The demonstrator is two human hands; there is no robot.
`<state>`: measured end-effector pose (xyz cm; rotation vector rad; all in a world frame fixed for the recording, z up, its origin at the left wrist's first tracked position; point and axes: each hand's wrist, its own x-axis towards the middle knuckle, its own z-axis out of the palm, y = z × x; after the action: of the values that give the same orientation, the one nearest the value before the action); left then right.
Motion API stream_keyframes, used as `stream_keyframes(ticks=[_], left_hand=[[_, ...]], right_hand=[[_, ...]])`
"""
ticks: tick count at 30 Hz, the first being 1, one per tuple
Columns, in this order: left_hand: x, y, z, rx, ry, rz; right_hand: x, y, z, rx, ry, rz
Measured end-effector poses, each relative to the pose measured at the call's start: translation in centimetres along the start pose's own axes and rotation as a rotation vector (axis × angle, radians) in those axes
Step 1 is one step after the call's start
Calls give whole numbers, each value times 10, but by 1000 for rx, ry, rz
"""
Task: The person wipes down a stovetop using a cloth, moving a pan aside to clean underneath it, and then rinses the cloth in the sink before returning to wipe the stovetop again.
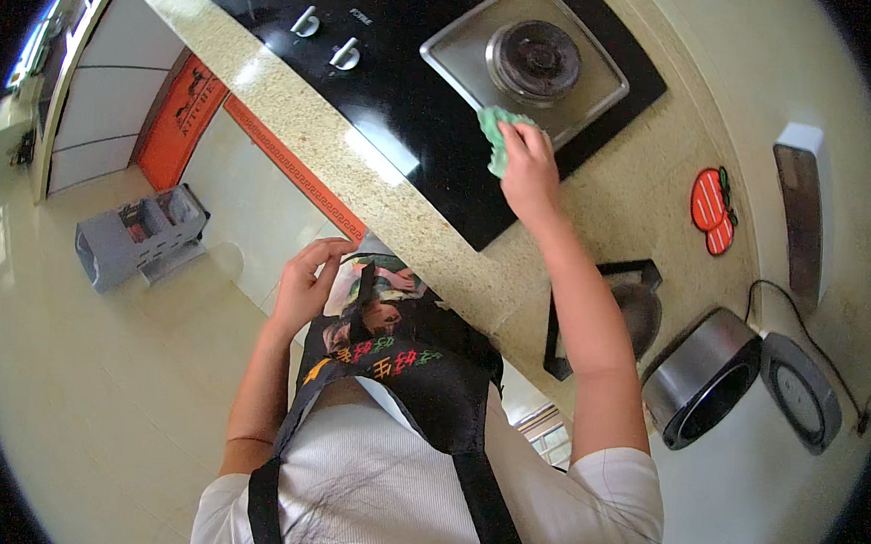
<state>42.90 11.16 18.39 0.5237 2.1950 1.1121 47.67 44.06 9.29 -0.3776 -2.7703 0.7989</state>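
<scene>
My right hand (529,165) grips a crumpled green cloth (495,130) at the near edge of the square metal burner tray (456,58). The tray sits on the black glass cooktop (408,106) and has a round dark burner (540,58) in its middle. Loosely bent, my left hand (309,278) hovers by the front of the black printed apron (430,361), close to the counter edge. Nothing shows between its thumb and fingers.
Two control knobs (345,55) stand on the cooktop's left part. Right of my forearm are a black-framed rack (559,358), a metal cooker pot (706,378) with a raised lid (801,391), and a red fruit-shaped mat (711,206). A grey plastic holder (142,235) lies lower left.
</scene>
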Motion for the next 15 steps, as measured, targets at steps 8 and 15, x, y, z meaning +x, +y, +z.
stream_keyframes(ticks=[8, 15], left_hand=[[1, 2, -4, 2, -11, -16], [18, -23, -11, -12, -6, -20]], right_hand=[[108, -37, 51, 136, 112, -3], [41, -53, 39, -166, 9, -88]])
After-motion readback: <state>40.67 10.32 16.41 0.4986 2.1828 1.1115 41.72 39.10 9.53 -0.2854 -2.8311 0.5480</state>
